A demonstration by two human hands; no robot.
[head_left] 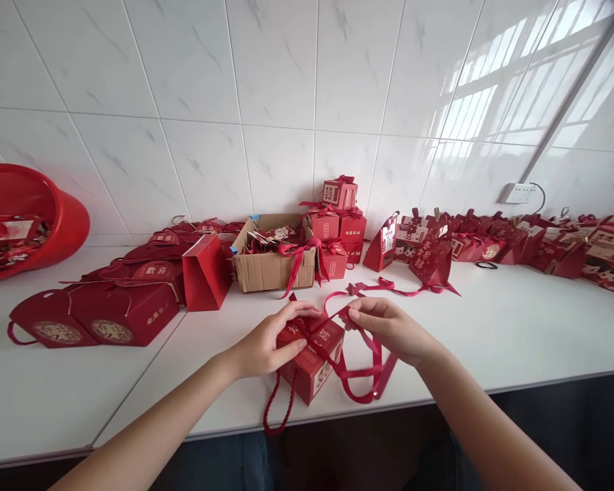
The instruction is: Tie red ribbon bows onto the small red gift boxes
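A small red gift box (314, 358) with gold print sits near the table's front edge, a twisted red cord loop (269, 417) hanging from its near side. Across its top, my left hand (271, 341) grips the box, thumb and fingers on either side of the ribbon crossing. My right hand (393, 327) is to the right of the box and slightly raised, thumb and fingertips pinching a red ribbon (361, 372). Loose lengths of that ribbon loop down to the tabletop beside the box.
Behind the box stands a cardboard carton (276, 271) of small items, beside stacked red boxes (332, 225). Larger red boxes (127, 317) and a red basin (71, 218) of wrapped pieces are left. Triangular boxes (430, 259) line the right; a spare ribbon (389, 288) lies mid-table.
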